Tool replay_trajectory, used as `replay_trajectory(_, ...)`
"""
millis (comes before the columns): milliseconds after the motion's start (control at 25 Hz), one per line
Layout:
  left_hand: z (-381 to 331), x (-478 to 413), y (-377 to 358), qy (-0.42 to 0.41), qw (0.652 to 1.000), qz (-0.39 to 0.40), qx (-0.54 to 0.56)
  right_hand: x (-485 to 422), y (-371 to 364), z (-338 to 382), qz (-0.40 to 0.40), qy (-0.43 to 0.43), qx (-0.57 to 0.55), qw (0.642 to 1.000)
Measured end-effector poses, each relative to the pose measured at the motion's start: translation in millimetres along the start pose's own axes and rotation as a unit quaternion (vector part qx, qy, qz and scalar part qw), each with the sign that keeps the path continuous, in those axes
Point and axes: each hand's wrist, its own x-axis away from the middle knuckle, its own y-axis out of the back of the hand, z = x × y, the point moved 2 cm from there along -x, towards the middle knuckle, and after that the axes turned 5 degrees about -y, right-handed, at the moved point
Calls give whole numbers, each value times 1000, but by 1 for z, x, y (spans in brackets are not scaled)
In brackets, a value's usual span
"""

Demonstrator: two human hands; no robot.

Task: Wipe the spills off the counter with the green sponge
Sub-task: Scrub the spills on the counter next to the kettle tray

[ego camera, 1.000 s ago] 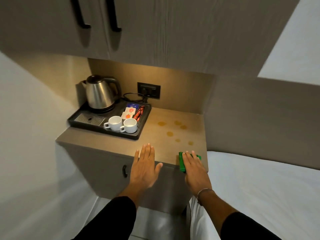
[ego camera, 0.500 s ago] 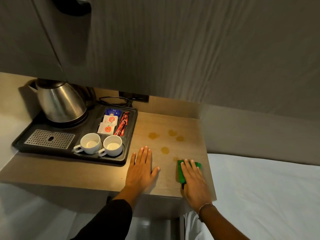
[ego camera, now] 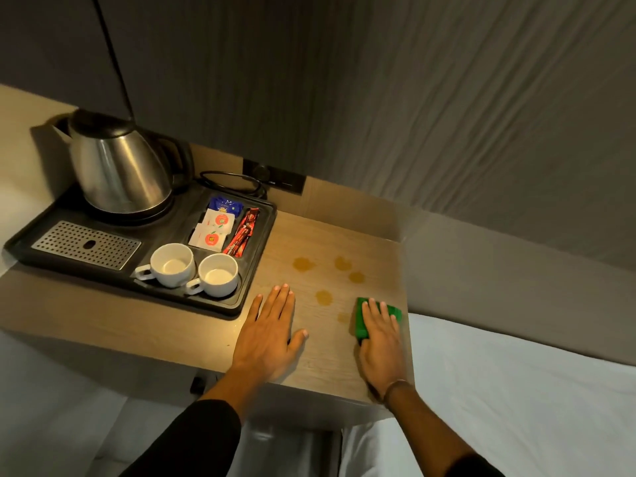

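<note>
On the counter [ego camera: 320,359], near its right edge, the right hand [ego camera: 380,342] is pressing flat on the sponge [ego camera: 361,318], fingers together on top of it rather than pinching. The sponge is lying just right of the nearest faint spill, with the other spills [ego camera: 323,297] sitting farther back. The left hand [ego camera: 268,335] is resting palm down on bare wood, fingers together and thumb out, holding nothing, just beside the tray [ego camera: 254,270]. That tray is carrying a kettle [ego camera: 120,166], two cups [ego camera: 192,271] and sachets [ego camera: 213,228].
</note>
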Motion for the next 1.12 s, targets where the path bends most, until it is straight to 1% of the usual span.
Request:
replay_trajectory(80, 0, 1, -2, 3, 1000, -9, 2, 15, -14, 8, 37, 73, -7, 997)
replay_trajectory(160, 1, 0, -5, 2, 1000, -13, 1, 48, -18, -15, 73, 128, -2, 989)
replay_trajectory(240, 3, 1, -8, 3, 1000, -24, -1, 61, -5, -50, 71, 123, -6, 990)
replay_trajectory(320, 2, 1, -8, 2, 1000, -25, 0, 24, 11, -69, 37, 84, -17, 996)
replay_trajectory(440, 2, 2, -10, 5, 999, -37, 11, -64, 17, -38, 9, 43, -2, 999)
replay_trajectory(520, 1, 2, -8, 7, 999, -36, 14, -111, 11, -6, 14, 30, -4, 999)
replay_trajectory(560, 0, 2, -8, 9, 999, -38, 13, -120, 4, 6, 17, 40, -9, 999)
replay_trajectory(640, -1, 4, -8, 11, 999, -46, 14, -110, -8, 12, 38, 98, -8, 994)
replay_trajectory(720, -1, 4, -8, 11, 999, -44, 14, -81, -11, -12, 53, 156, 4, 986)
replay_trajectory(760, -1, 3, -8, 12, 999, -45, 12, -70, -7, -31, 57, 168, 8, 984)
replay_trajectory(800, -1, 3, -8, 13, 999, -44, 10, -69, -1, -46, 62, 165, 12, 984)
replay_trajectory(880, -1, 3, -7, 10, 999, -39, 9, -96, 11, -52, 53, 125, -2, 991)
replay_trajectory(1000, 0, 2, -8, 13, 999, -35, 11, -152, 12, -6, 23, 40, 6, 999)
replay_trajectory(1080, 0, 2, -7, 16, 999, -33, 16, -168, 2, 35, 30, 35, -12, 999)
replay_trajectory(1120, 0, 1, -7, 17, 999, -35, 16, -163, -5, 47, 38, 58, -20, 997)
